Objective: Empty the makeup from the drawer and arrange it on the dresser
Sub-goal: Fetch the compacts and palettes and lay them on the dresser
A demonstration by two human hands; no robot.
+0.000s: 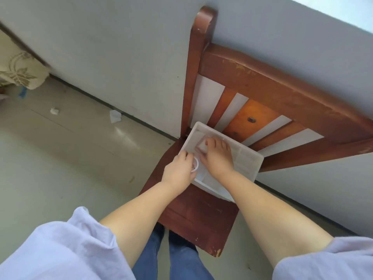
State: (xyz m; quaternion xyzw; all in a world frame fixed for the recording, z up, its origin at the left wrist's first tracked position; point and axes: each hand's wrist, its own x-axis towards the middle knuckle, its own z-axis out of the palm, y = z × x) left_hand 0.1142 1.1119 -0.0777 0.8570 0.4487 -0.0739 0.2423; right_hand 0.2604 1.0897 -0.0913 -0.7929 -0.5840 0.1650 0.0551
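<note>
A white plastic drawer [247,158] with divided compartments rests on the seat of a wooden chair [201,215]. My left hand [178,170] grips a small round white-rimmed container [195,165] at the drawer's left edge. My right hand [217,156] reaches into the drawer, its fingers pinching a square pinkish compact [200,147] lying in the far-left compartment. Both hands hide much of the drawer's contents.
The chair's slatted back [262,93] leans against a grey wall. Pale tiled floor to the left carries crumpled white tissues [115,116] and a patterned cushion [18,71] at the far left. My legs in blue jeans [177,259] stand before the seat.
</note>
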